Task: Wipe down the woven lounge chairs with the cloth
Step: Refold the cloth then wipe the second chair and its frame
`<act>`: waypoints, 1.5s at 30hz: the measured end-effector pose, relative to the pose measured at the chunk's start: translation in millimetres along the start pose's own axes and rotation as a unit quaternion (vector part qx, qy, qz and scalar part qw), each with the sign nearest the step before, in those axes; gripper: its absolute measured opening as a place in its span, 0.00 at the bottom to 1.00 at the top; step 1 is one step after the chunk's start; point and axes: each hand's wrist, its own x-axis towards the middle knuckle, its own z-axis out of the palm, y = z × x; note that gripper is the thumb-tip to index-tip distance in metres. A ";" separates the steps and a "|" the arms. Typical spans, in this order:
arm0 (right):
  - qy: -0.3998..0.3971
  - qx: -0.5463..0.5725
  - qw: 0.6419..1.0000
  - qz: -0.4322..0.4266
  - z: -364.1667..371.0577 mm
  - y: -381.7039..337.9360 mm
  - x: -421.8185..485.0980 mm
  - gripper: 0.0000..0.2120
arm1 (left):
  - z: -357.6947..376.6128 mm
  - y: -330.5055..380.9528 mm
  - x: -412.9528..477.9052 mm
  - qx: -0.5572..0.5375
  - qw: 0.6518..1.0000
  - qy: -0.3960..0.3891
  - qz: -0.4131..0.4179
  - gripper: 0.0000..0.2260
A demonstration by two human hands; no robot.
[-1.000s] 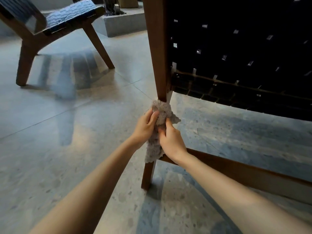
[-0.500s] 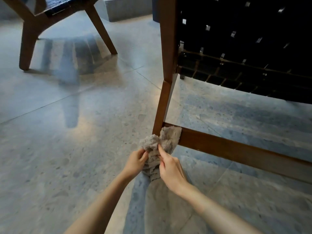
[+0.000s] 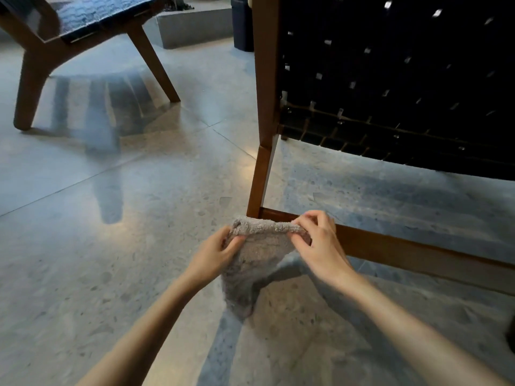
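Cloth (image 3: pixel 259 263): grey, fluffy, stretched between both hands and held low in front of the near woven lounge chair (image 3: pixel 390 79), right at the corner where the rear leg (image 3: pixel 259 179) meets the low rail (image 3: pixel 418 252). Can't tell whether the top edge touches the rail or just overlaps it in view. The lower part hangs to a point above the floor (image 3: pixel 111 218).

Grip:
- left hand (image 3: pixel 211 254) pinches the cloth's left top corner, thumb against fingers
- right hand (image 3: pixel 317 246) pinches the top edge on the right side, fingertips curled over it
- both clamped on fabric only, neither on the wood

Likely step: opening or refolding the cloth before it goes along the rail.

Risks, as judgement:
- edge-only pinches mean a corner could slip out once the cloth drags on wood
- the hanging tail could sweep the floor, pick up grit and then scratch the finish
- loose pile could snag on the pale strap ends and small fasteners along the bottom of the woven panel
- a flat wipe probably skips the gaps in the weave
- the floor looks polished, so a hard push on the rail might slide the chair
- second chair (image 3: pixel 83 32) sits well apart at upper left and is easy to forget

Writing: none readable. No brand, label or tag visible on the cloth, either chair, or the dark bin (image 3: pixel 242 23) behind.
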 end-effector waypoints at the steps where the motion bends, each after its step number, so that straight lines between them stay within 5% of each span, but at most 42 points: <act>1: -0.003 0.014 1.000 -0.001 -16.8 -4.8 1.5 0.04 | -6.0 17.5 -0.9 -0.012 1.000 -0.019 0.022 0.21; 3: -0.010 0.058 0.998 0.007 -50.1 -15.3 2.2 0.05 | -13.1 53.0 0.3 -0.025 0.997 -0.052 0.053 0.27; 12: 0.140 0.129 0.978 0.087 -178.6 -44.7 -13.5 0.14 | -13.7 187.3 9.8 0.035 0.960 -0.131 0.243 0.27; 17: 0.066 0.177 0.972 0.139 -228.7 -42.3 -28.0 0.26 | -5.4 222.7 15.9 0.145 0.914 -0.188 0.330 0.27; 22: -0.136 -0.079 0.973 0.167 -261.0 -24.3 -57.8 0.27 | 25.2 246.1 25.6 0.325 0.840 -0.221 0.375 0.20; 27: -0.068 -0.203 0.956 0.200 -294.5 -4.9 -81.3 0.11 | 52.4 282.9 34.8 0.394 0.800 -0.182 0.415 0.22; 30: -0.008 -0.243 0.947 0.210 -324.1 0.1 -89.8 0.13 | 72.4 307.0 32.4 0.317 0.839 -0.239 0.371 0.23; 35: 0.125 -0.110 0.955 0.247 -351.1 -4.2 -103.6 0.17 | 102.5 346.2 15.9 0.102 0.921 -0.287 0.243 0.24; 39: 0.229 0.033 0.940 0.252 -359.5 -5.6 -117.9 0.20 | 138.5 384.3 -3.0 -0.034 0.948 -0.296 0.113 0.17; 41: 0.266 0.158 0.919 0.246 -360.9 -7.3 -124.1 0.18 | 156.6 405.0 -17.2 -0.130 0.937 -0.317 0.063 0.17; 45: 0.232 0.249 0.926 0.167 -361.6 -5.5 -131.5 0.09 | 183.6 434.5 -40.9 -0.350 0.840 -0.414 0.014 0.25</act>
